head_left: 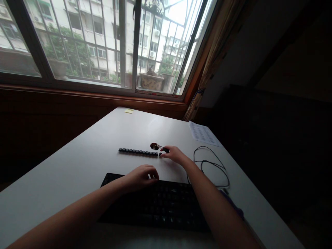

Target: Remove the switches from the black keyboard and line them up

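A black keyboard (168, 204) lies on the desk in front of me, partly hidden under both forearms. My left hand (144, 175) rests at its back edge with fingers loosely bent, and a gap shows between thumb and fingers. Farther back, black keycaps (138, 151) stand in a straight row. At the right end of that row my right hand (173, 154) is closed on a small tool with a dark handle and thin metal prongs, which looks like a keycap puller (165, 149). A single keycap (160, 154) sits by its fingertips, just apart from the row.
Behind the tool is a round brown-rimmed spot (154, 146), possibly a cable hole. A black cable (223, 167) loops on the right of the white desk (77, 166). Printed paper (203, 133) lies at the right edge, a yellow note (129, 111) at the back. A barred window is beyond.
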The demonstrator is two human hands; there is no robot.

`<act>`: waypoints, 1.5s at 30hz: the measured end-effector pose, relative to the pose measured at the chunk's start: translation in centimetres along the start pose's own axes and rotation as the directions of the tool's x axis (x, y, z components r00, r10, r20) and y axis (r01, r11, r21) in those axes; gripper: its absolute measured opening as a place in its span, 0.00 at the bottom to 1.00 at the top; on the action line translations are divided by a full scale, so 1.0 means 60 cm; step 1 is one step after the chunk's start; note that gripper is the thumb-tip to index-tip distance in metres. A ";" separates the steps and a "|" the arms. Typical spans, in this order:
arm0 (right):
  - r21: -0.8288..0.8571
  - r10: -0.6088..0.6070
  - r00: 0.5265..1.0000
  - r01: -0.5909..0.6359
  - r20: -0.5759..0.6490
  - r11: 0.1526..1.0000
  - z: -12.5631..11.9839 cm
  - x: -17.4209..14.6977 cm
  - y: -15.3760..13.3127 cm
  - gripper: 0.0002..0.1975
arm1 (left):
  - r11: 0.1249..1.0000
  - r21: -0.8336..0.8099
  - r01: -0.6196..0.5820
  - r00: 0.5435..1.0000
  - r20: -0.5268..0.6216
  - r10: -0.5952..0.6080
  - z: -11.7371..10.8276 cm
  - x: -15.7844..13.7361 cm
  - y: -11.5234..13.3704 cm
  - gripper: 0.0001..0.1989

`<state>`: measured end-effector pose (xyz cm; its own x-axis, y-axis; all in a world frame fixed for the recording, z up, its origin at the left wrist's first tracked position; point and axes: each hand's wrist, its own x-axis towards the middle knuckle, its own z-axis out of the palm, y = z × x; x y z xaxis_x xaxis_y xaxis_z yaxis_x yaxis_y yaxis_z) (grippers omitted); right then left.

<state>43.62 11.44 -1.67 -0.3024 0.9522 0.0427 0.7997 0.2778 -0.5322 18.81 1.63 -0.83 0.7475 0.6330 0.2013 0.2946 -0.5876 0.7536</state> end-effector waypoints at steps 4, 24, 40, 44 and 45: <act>-0.015 0.002 1.000 -0.001 0.010 1.000 0.000 -0.003 0.000 0.15 | 1.000 -0.006 0.009 1.000 -0.001 -0.009 0.001 0.000 -0.002 0.06; -0.066 -0.031 0.999 0.032 0.020 0.997 0.012 0.004 -0.006 0.12 | 1.000 -0.014 0.001 1.000 0.004 -0.001 0.000 -0.002 -0.005 0.05; 0.038 -0.023 1.000 0.023 -0.003 0.999 0.006 -0.005 -0.008 0.15 | 1.000 0.001 0.012 1.000 0.004 -0.012 0.000 0.000 -0.003 0.06; 0.103 -0.015 0.997 0.022 -0.071 0.994 -0.007 -0.020 -0.011 0.17 | 1.000 0.000 0.012 1.000 0.013 -0.012 -0.002 -0.001 0.000 0.06; 0.117 -0.008 0.995 0.019 -0.098 0.993 -0.011 -0.026 -0.012 0.19 | 1.000 -0.003 0.017 1.000 0.018 -0.016 -0.003 -0.001 0.002 0.06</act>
<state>43.90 9.82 -0.79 -0.2565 0.9578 0.1295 0.7274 0.2795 -0.6267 18.71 1.61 -0.62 0.7530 0.6335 0.1777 0.3052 -0.5756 0.7587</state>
